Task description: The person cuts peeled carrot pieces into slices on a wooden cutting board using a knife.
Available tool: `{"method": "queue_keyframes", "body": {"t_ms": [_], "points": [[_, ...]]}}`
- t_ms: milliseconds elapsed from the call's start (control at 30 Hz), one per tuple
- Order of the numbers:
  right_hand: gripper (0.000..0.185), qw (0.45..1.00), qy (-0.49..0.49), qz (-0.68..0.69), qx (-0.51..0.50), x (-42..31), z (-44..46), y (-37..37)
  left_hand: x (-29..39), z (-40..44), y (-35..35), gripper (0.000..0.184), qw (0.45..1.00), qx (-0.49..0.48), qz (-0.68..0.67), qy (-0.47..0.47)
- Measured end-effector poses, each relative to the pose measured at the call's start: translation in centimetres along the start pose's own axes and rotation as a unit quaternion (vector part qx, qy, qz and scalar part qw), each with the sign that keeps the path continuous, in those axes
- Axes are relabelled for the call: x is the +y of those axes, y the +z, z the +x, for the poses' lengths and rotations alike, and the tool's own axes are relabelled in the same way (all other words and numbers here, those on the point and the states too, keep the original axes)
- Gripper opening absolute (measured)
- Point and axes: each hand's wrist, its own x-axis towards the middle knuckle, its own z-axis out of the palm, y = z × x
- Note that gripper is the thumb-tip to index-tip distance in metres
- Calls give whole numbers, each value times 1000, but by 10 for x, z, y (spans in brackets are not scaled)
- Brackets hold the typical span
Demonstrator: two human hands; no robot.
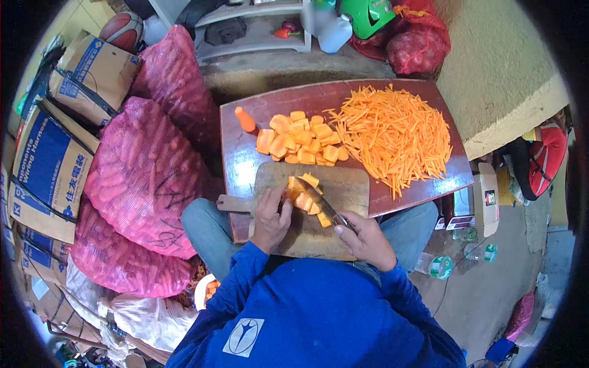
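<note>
My right hand point(366, 238) is closed round the handle of a knife point(322, 202). The blade points up and left over orange carrot pieces point(305, 201) on a wooden cutting board point(337, 236). My left hand point(273, 216) is at the left of these pieces, its fingers bent and touching them near the blade; its grip is partly hidden. Beyond the board lie a heap of carrot chunks point(300, 140) and, to the right, a large pile of thin carrot strips point(396, 138). A carrot piece point(245, 119) stands upright at the table's left.
The board rests on a reddish table point(429, 190) between my knees. Pink mesh sacks point(144, 178) and cardboard boxes point(49, 172) crowd the left. Plastic bottles point(440, 267) lie on the floor at right. A shelf point(251, 37) and a red mesh bag point(420, 49) are behind the table.
</note>
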Motion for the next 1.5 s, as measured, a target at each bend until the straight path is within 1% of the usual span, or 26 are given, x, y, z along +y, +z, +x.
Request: {"method": "queue_keyframes", "body": {"t_ms": [67, 133, 167, 233, 267, 400, 433, 533, 567, 700, 733, 767, 800, 833, 900, 933, 1033, 1100, 1133, 1167, 1233, 1333, 1367, 1400, 1467, 1500], "points": [[30, 1000, 1, 1, 9, -5, -5, -7, -4, 6, 1, 39, 1000, -1, 2, 2], [31, 998, 64, -24, -11, -10, -10, -16, -7, 9, 2, 38, 1000, -3, -2, 6], [31, 998, 65, -24, -11, -9, -12, -21, -9, 9, 3, 35, 1000, 8, 6, 19], [32, 993, 69, -55, -76, -8, -16, -31, -7, 8, 2, 33, 999, 15, 16, 32], [32, 993, 70, -53, -76, -10, -17, -34, -5, 7, 1, 30, 1000, 25, 1, 1], [37, 984, 21, -121, -131, -12, -16, -41, 9, 4, -8, 25, 994, 40, -53, -82], [39, 974, 5, -159, -159, -9, -13, -43, 12, 3, -10, 25, 995, 39, -53, -81], [38, 969, -4, -173, -179, -3, 3, -51, 17, -2, -17, 25, 997, 52, -37, -48], [35, 972, -52, -171, -153, 0, 9, -53, 19, -6, -19, 25, 996, 62, -41, -57], [34, 972, -49, -166, -159, 12, 57, -63, 22, -23, -20, 25, 993, 85, -39, -71], [34, 969, -118, -163, -145, 26, 75, -62, 21, -27, -20, 25, 993, 87, -37, -73], [34, 961, -187, -157, -131, 27, 89, -62, 18, -31, -18, 27, 996, 69, -14, -47], [34, 960, -189, -156, -134, 27, 98, -63, 15, -35, -17, 28, 998, 51, 10, -21], [33, 968, -149, -164, -117, 20, 105, -64, 12, -38, -15, 32, 999, 29, 42, 13], [32, 977, -88, -176, -86, 11, 119, -64, 17, -37, -15, 33, 998, 10, 55, 31], [32, 977, -88, -176, -86, 7, 119, -66, 19, -36, -15, 34, 997, -11, 66, 50], [33, 971, -60, -214, -85, -9, 116, -70, 11, -37, -13, 35, 995, -12, 71, 75], [36, 978, -107, -137, -115, -16, 97, -67, 10, -38, -14, 35, 993, -16, 77, 91], [36, 978, -106, -138, -116, -13, 90, -65, 11, -38, -14, 35, 990, -21, 83, 109], [37, 972, -103, -149, -151, -8, 83, -62, 13, -38, -16, 35, 991, -20, 82, 108], [40, 958, -71, -179, -211, -6, 75, -59, 17, -37, -19, 35, 981, -64, 78, 164], [40, 964, -53, -151, -211, 10, 82, -59, 19, -38, -16, 34, 982, -65, 67, 165], [38, 958, -113, -185, -186, 14, 89, -63, 18, -39, -16, 34, 982, -65, 67, 165], [38, 958, -114, -185, -186, 18, 98, -64, 17, -40, -16, 34, 984, -64, 62, 153], [35, 969, -152, -144, -132, 25, 117, -67, 17, -39, -16, 35, 986, -61, 55, 143], [33, 966, -134, -193, -107, 28, 124, -70, 18, -38, -15, 34, 987, -59, 51, 139]]}}
